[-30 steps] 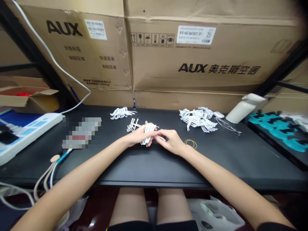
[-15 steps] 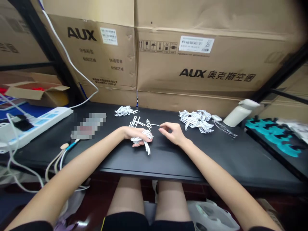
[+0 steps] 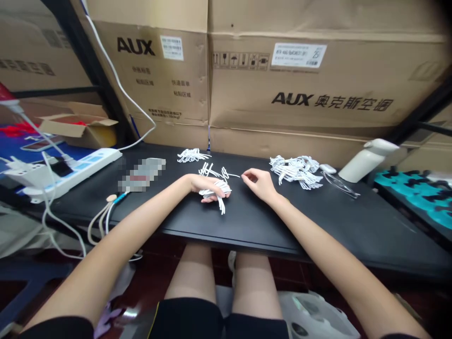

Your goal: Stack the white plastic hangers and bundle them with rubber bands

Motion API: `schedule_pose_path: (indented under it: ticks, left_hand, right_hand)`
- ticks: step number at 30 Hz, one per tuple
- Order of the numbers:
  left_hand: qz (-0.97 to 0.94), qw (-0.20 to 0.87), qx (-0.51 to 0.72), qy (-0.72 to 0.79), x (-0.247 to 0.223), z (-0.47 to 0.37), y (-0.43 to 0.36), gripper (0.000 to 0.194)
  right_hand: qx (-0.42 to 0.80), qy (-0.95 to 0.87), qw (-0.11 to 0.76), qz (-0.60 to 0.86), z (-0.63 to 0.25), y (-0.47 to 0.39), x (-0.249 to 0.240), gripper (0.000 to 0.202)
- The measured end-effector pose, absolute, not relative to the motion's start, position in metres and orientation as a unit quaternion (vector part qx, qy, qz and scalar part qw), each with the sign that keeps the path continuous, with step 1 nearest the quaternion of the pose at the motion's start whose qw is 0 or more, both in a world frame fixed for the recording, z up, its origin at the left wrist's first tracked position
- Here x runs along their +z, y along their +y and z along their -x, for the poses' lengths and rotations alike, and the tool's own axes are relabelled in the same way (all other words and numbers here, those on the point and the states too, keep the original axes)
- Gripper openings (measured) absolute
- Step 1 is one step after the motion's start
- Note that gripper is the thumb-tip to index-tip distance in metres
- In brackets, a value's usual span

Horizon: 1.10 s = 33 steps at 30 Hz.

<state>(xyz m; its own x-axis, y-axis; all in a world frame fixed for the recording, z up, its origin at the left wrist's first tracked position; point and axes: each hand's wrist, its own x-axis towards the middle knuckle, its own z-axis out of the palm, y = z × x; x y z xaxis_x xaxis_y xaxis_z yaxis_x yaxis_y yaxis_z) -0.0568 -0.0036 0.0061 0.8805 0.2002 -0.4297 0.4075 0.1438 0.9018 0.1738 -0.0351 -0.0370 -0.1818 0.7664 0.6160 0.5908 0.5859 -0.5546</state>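
A bundle of short white strips (image 3: 221,203) lies in my left hand (image 3: 211,187), the thumb pressed over it and some strips hanging down. To the right, my right hand (image 3: 257,182) is closed in a pinch at the right end of one thin white strip (image 3: 233,175), which stretches toward the loose strips. Those loose white strips (image 3: 209,170) lie on the black table (image 3: 212,225) just behind my left hand. Further back sits a small pile of white strips (image 3: 191,155). A larger pile of white strips (image 3: 296,171) is behind and right of my right hand.
Right of the large pile are glasses (image 3: 341,185), a cream bottle (image 3: 367,161) and a tray of teal pieces (image 3: 416,195). A power strip (image 3: 84,167), cables and a blurred-out object (image 3: 143,175) are at left. Large cardboard boxes (image 3: 247,108) stand behind the table.
The fingers of my right hand have closed on the end of the thin strip. My left hand still holds its bundle. The whole view has shifted slightly.
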Motion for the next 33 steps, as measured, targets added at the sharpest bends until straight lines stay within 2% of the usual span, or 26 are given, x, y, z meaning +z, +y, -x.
schedule_pose_path:
  ticks: [8, 15, 22, 28, 33]
  left_hand:
    - [-0.648, 0.722, -0.050, 0.236, 0.004, 0.054, -0.005, 0.020]
    - [-0.656, 0.713, -0.041, 0.246, -0.001, 0.054, -0.005, 0.019]
    - [-0.670, 0.700, -0.036, 0.244, -0.002, 0.056, -0.005, 0.019]
    - [-0.672, 0.695, -0.025, 0.255, 0.000, 0.055, -0.009, 0.023]
    - [-0.696, 0.658, 0.015, 0.286, 0.002, 0.060, -0.008, 0.027]
  right_hand:
    - [0.094, -0.789, 0.411, 0.447, -0.172, -0.030, -0.045, 0.013]
    - [0.069, -0.825, 0.357, 0.432, -0.170, -0.029, -0.051, 0.030]
    - [0.015, -0.857, 0.254, 0.447, -0.157, -0.030, -0.048, 0.043]
    - [0.029, -0.824, 0.246, 0.509, -0.156, -0.024, -0.035, 0.022]
    - [0.153, -0.782, 0.267, 0.542, -0.185, -0.025, -0.021, 0.015]
